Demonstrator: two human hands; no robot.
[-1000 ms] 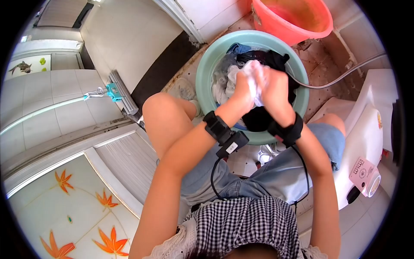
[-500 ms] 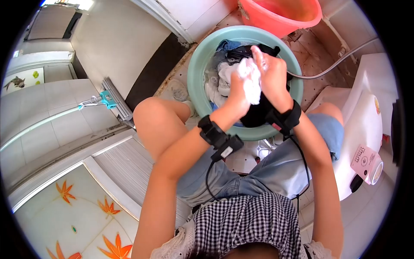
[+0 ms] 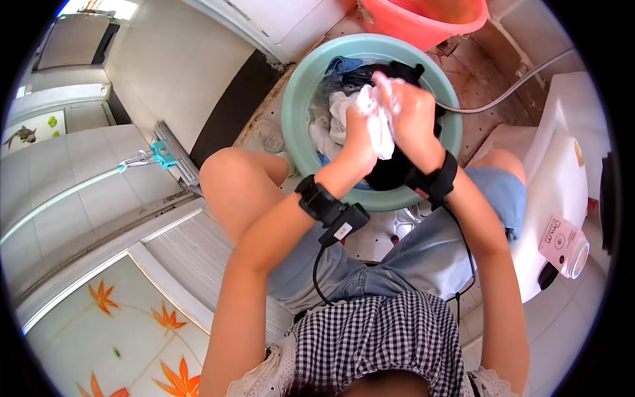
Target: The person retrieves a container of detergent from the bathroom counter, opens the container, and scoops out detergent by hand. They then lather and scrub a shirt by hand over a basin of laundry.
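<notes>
A white soapy cloth (image 3: pixel 379 130) is bunched between my two hands above a round green basin (image 3: pixel 296 124). My left hand (image 3: pixel 358 135) is closed round the cloth from the left side. My right hand (image 3: pixel 411 111) is closed against its right side, with suds on the fingers. Beneath my hands the basin holds water, white clothes (image 3: pixel 339 106) on the left, dark clothes (image 3: pixel 390 173) on the right and below, and a blue denim piece (image 3: pixel 344 65) at the top left. Both wrists wear black bands.
A red-orange basin (image 3: pixel 423 26) stands beyond the green one. A metal hose (image 3: pixel 493 104) runs in from the right. A mop head (image 3: pixel 173 153) lies at the left. At the right, a pink-labelled container (image 3: pixel 562 246) stands beside a white fixture (image 3: pixel 562 178).
The whole view has shifted, so the basin appears further left and higher. My hands keep hold of the white cloth, and the right fingers have shifted against it.
</notes>
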